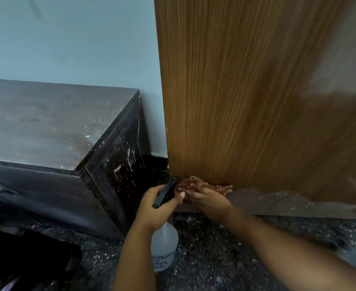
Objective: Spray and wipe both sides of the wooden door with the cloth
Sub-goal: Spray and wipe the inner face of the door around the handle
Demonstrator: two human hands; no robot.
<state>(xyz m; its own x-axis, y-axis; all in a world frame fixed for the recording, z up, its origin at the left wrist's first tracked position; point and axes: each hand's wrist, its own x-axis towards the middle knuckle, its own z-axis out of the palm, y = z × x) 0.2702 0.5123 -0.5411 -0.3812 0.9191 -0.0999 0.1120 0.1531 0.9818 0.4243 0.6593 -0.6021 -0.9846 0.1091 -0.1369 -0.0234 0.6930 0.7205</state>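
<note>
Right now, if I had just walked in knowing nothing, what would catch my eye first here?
The tall wooden door fills the right half, its veneer worn away along the bottom edge. Low against it, the right hand presses a reddish cloth, while the left hand grips a clear spray bottle by its black trigger head. To the left stands a dark, paint-flecked cabinet.

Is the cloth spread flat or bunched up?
Bunched: the cloth shows crumpled folds under the right hand, pressed low on the door.
</note>
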